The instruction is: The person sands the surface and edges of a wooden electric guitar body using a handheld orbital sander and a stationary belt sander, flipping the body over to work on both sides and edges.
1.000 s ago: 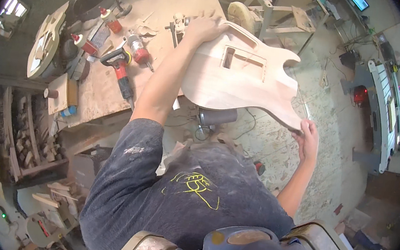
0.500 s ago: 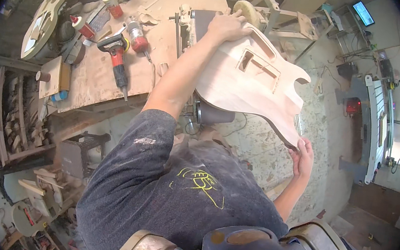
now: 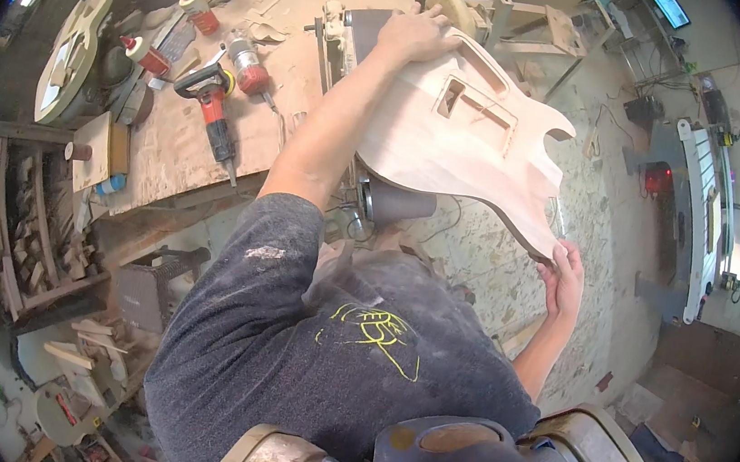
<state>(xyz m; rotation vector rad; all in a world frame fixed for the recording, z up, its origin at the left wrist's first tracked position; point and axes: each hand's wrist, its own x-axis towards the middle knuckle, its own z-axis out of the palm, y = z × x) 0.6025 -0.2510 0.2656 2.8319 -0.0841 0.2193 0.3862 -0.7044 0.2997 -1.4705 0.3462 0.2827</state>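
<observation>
A pale, unfinished wooden electric guitar body [image 3: 434,152] with routed cavities is held between my two hands. My left hand [image 3: 418,36] lies over its far left edge, fingers bent across the wood. Down at the near right, my right hand [image 3: 566,276] pinches the tip of a horn. The body is beside and partly over a belt sander [image 3: 365,32], whose dark belt shows past my left wrist. Whether the wood touches the belt is hidden. A dark, sleeve-like cylinder [image 3: 402,207] sticks out below the body.
On the wooden bench [image 3: 288,67] at left lie an angle polisher [image 3: 212,117], a red power tool [image 3: 249,71] and two glue bottles [image 3: 199,13]. Another guitar body [image 3: 75,51] stands at far left. A wooden frame machine with a round wheel [image 3: 452,10] stands beyond my left hand.
The guitar body has shifted slightly up and left in the picture, with both hands keeping their hold. The whole view has moved a little too.
</observation>
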